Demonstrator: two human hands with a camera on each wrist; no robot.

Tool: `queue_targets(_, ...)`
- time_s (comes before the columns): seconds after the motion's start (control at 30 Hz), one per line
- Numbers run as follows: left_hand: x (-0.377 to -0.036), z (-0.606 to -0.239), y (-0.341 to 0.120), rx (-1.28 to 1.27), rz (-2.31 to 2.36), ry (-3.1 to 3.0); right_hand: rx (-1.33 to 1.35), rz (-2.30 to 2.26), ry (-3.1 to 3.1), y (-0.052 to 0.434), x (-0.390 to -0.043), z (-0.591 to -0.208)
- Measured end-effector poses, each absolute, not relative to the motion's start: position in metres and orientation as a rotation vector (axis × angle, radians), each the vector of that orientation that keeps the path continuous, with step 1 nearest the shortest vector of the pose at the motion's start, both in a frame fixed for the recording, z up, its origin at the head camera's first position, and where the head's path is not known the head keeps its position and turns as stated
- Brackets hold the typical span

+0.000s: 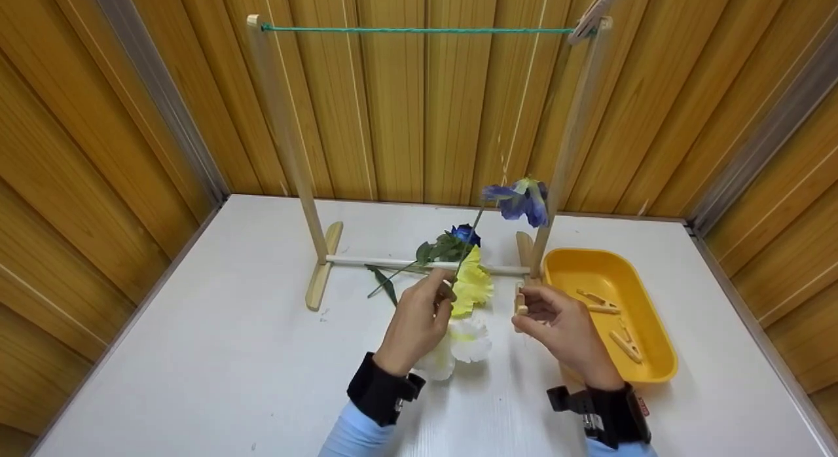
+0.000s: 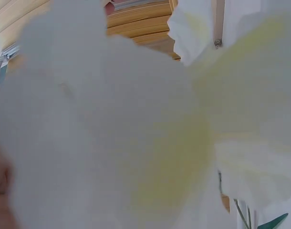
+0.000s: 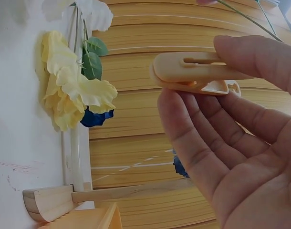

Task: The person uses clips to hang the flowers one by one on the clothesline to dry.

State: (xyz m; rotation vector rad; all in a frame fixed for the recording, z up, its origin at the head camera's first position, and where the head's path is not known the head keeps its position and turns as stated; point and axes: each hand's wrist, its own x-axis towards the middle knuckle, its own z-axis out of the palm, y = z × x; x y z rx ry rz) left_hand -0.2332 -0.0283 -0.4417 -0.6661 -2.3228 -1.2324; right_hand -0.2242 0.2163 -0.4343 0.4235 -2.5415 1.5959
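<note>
My left hand (image 1: 417,319) pinches the thin stem of a purple-blue flower (image 1: 520,198), which stands up and leans to the right. Between thumb and fingers, my right hand (image 1: 566,326) holds a beige plastic clothespin (image 3: 198,71). Around my left hand lie a yellow flower (image 1: 473,290), a white flower (image 1: 470,339) and a blue rose (image 1: 465,234) with green leaves. Large white petals (image 2: 112,95) fill most of the left wrist view and hide nearly all of that hand.
A wooden stand (image 1: 283,129) carries a green string (image 1: 419,30) across its top. One clothespin (image 1: 591,17) is clipped near the right post. Beside my right hand sits a yellow tray (image 1: 662,342), with more clothespins (image 1: 626,346) inside. Wood-patterned panels (image 1: 393,116) rise behind the white table (image 1: 196,352).
</note>
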Motion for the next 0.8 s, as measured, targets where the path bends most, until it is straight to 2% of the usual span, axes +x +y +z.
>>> queue_targets(0.33,-0.234,-0.450,-0.021,-0.564,-1.476,-2.219,0.396,1.536,-2.549,0.217,-0.225,-0.435)
queue_targets(0.8,-0.233,-0.469,-0.013,-0.419,-0.984,-2.406,0.441,1.550,-2.488,0.217,-0.222,-0.434)
